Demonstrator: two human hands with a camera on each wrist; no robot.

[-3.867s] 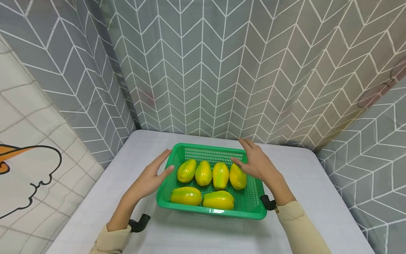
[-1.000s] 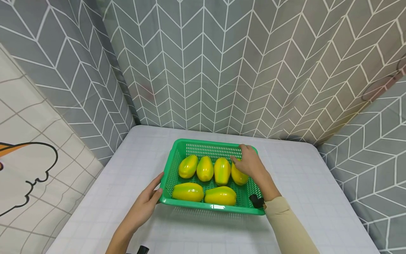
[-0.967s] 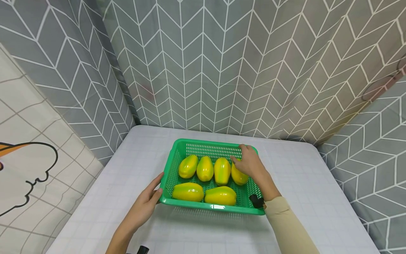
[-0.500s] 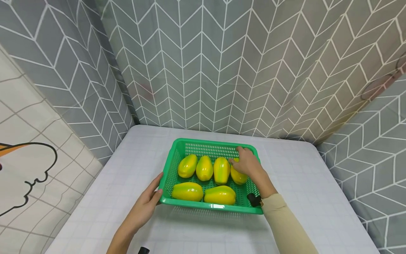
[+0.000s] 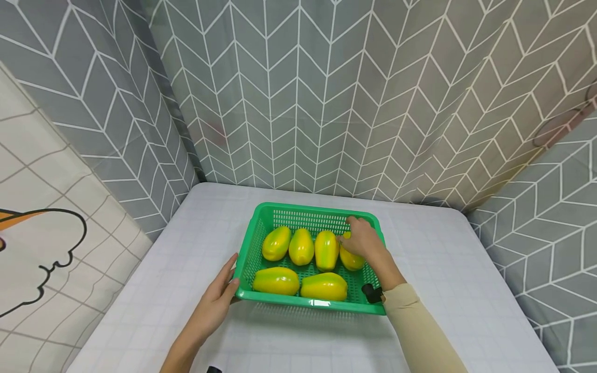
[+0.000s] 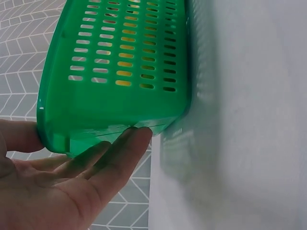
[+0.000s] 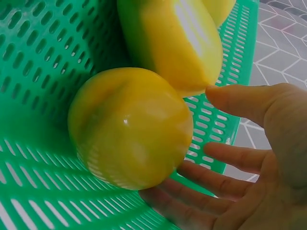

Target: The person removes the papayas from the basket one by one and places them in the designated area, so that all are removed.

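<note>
A green plastic basket (image 5: 280,299) with slotted walls holds several glossy yellow-green papayas. Two papayas lie sideways along the near side, with a row of upright ones behind. My left hand (image 5: 212,305) grips the basket's near left corner. In the left wrist view, the thumb is at the rim and the fingers lie along the outer wall (image 6: 110,105). My right hand (image 5: 368,241) reaches inside at the right, over the rightmost papaya (image 5: 352,260). In the right wrist view its fairly straight fingers reach that papaya (image 7: 129,127); the extended thumb's tip is beside a neighbouring papaya (image 7: 177,43).
The basket stands on a table with a white cloth (image 5: 154,305). Grey herringbone-patterned curtains (image 5: 298,103) hang behind the table and on both sides. A white cloth with a cartoon print (image 5: 42,248) hangs at the far left.
Since the earliest frame, my left hand has come down onto the basket's left corner and my right hand has dropped inside to the rightmost papaya. In the last second, both hands have barely shifted.
</note>
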